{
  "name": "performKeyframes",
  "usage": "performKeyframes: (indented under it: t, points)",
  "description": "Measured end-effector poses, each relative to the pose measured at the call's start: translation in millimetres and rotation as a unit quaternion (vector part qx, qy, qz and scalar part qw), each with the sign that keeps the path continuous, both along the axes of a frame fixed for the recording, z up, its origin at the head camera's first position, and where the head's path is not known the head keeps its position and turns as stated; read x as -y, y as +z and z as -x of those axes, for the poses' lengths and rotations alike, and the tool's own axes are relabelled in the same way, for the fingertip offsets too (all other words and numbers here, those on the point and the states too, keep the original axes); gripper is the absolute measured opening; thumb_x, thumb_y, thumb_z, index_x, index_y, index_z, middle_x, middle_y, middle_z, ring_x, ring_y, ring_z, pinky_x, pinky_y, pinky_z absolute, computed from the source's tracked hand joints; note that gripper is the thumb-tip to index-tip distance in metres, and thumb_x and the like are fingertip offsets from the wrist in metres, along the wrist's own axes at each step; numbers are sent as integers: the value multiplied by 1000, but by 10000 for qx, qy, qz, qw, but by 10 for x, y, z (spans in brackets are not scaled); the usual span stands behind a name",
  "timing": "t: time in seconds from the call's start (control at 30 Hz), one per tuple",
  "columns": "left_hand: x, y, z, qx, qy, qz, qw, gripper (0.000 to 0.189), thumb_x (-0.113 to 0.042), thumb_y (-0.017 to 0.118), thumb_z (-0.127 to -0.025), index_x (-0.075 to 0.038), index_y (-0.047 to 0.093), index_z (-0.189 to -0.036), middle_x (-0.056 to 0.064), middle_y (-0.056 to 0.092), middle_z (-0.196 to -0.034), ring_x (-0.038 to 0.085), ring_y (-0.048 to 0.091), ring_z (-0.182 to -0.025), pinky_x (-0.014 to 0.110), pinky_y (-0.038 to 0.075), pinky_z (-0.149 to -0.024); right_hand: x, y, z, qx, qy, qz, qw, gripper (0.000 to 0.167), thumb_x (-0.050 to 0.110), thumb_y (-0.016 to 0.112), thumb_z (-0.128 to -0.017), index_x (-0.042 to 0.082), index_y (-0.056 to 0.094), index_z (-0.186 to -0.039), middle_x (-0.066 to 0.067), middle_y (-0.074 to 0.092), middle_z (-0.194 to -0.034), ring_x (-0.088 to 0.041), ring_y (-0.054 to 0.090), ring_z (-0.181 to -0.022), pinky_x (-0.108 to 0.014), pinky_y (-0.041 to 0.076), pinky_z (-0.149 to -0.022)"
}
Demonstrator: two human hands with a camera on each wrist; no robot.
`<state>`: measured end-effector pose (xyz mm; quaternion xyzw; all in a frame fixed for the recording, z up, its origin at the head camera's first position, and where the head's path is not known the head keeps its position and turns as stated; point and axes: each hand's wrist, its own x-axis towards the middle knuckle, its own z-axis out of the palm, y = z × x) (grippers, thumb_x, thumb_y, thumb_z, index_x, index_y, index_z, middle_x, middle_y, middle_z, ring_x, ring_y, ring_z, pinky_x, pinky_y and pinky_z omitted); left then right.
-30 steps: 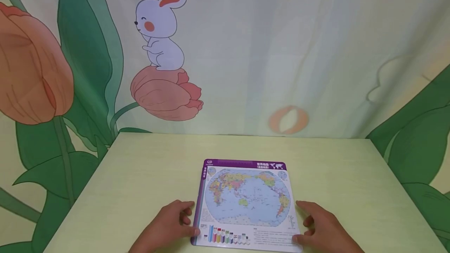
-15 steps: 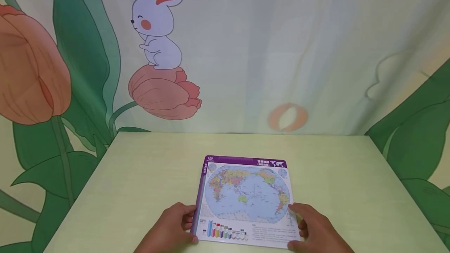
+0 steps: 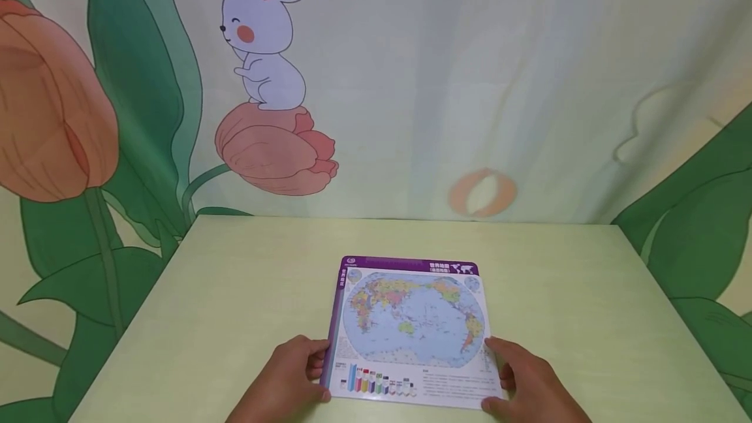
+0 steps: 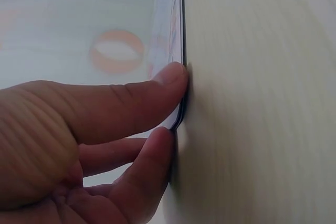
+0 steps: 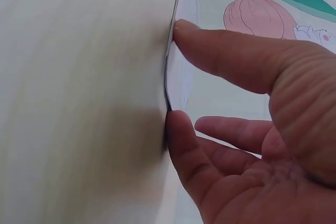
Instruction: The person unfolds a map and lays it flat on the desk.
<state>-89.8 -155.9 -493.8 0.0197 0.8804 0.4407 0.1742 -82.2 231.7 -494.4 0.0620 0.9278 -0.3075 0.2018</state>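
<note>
A thin world map board (image 3: 411, 328) with a purple top band lies on the table, its lower edge nearest the person. My left hand (image 3: 288, 374) holds its left side, the forefinger at the edge and the thumb at the lower left corner. On the opposite side, my right hand (image 3: 531, 377) holds the edge, with thumb and forefinger slightly over the printed face. Both wrist views show the board (image 4: 177, 35) almost edge-on, with fingertips of the left hand (image 4: 94, 129) and the right hand (image 5: 252, 108) against its rim. Fingers under the board, if any, are hidden.
The pale wooden table (image 3: 235, 292) extends around the board. Behind it hangs a curtain (image 3: 399, 83) printed with a white rabbit (image 3: 267, 44), tulips and green leaves.
Both hands have come in against the board's side edges, the right one moving left onto it. The board has shifted slightly away from the person.
</note>
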Motion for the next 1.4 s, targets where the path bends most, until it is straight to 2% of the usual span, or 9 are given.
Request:
performKeyframes:
  t: [0.27, 0.6, 0.77, 0.9, 1.1, 1.23, 1.4]
  points:
    - [-24, 34, 6, 91, 78, 230, 9997, 80, 7, 94, -69, 11, 59, -141, 7, 60, -105, 18, 63, -95, 28, 61, -85, 24, 22, 26, -51, 69, -121, 9999, 102, 30, 100, -68, 7, 51, -154, -3, 58, -99, -21, 55, -90, -35, 50, -77]
    - [-75, 25, -17, 315, 249, 412, 9983, 80, 3, 95, -70, 10, 60, -141, 5, 61, -103, 19, 59, -93, 25, 60, -82, -41, 11, 51, -599, 304, -19, 9977, 95, 23, 100, -70, 7, 55, -151, 1, 63, -106, -17, 55, -95, -31, 52, -83]
    - [-87, -6, -49, 282, 325, 329, 9985, 80, 1, 96, -69, 11, 60, -140, 6, 61, -102, 19, 59, -93, 24, 59, -82, -77, 3, 94, -863, 350, 37, 9956, 92, 21, 100, -69, 11, 58, -150, 3, 65, -110, -16, 55, -97, -28, 51, -83]
    - [-95, -42, -84, 188, 365, 146, 9990, 79, 3, 95, -70, 13, 59, -139, 7, 62, -102, 18, 59, -92, 22, 58, -80, -95, 12, 175, -802, 327, 80, 9962, 92, 22, 100, -69, 13, 58, -150, 4, 66, -114, -15, 57, -99, -29, 53, -85]
    - [-109, -52, -120, 182, 333, 18, 9993, 80, 1, 95, -71, 14, 58, -140, 7, 60, -100, 19, 57, -91, 23, 55, -75, -169, 20, 277, -1243, 795, 239, 9888, 87, 20, 99, -71, 11, 60, -148, 4, 64, -104, -14, 55, -95, -24, 50, -82]
    - [-142, -28, -147, 232, 423, 111, 9988, 77, -1, 95, -71, 12, 60, -139, 7, 58, -100, 19, 55, -91, 23, 51, -73, -181, 14, 326, -1406, 874, 352, 9856, 85, 17, 99, -71, 10, 60, -147, 2, 62, -100, -14, 55, -94, -24, 50, -82]
    - [-189, -26, -186, 353, 618, 55, 9975, 79, -1, 95, -72, 13, 57, -141, 7, 57, -102, 19, 56, -92, 22, 52, -74, -194, -4, 402, -1499, 941, 385, 9835, 85, 16, 98, -72, 11, 61, -148, 2, 63, -101, -15, 56, -95, -24, 50, -83]
